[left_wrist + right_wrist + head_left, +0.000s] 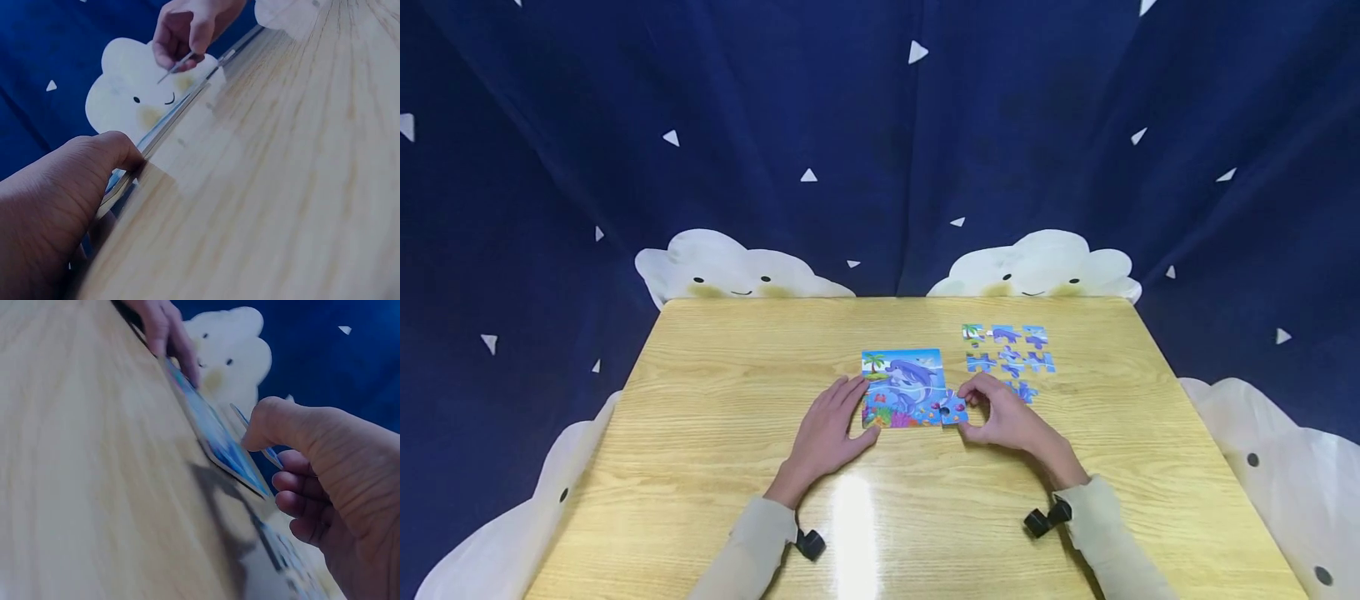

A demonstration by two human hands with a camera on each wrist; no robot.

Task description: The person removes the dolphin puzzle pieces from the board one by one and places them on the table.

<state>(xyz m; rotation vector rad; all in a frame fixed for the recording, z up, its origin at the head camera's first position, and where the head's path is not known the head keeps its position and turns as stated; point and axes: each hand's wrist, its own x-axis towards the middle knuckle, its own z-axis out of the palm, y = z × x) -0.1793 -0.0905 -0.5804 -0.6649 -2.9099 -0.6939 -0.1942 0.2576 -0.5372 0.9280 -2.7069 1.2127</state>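
Observation:
A square dolphin puzzle board [904,387], printed with a palm tree, sea and coral, lies flat on the wooden table. My left hand [829,427] rests at its left side, fingers stretched along the edge and thumb at the near left corner. Between the thumb and fingers of my right hand [1006,419] is a jigsaw piece [953,408], blue with bright coral colours. The right wrist view shows this piece tilted and lifted just above the board, at its near right corner. Several loose jigsaw pieces [1011,360] lie spread in rows to the board's right.
The light wooden table [737,350] reaches back to a dark blue curtain [865,125] with white triangles and cloud faces. A bright light reflection falls on the tabletop between my forearms. Each wrist wears a small black camera [1037,522].

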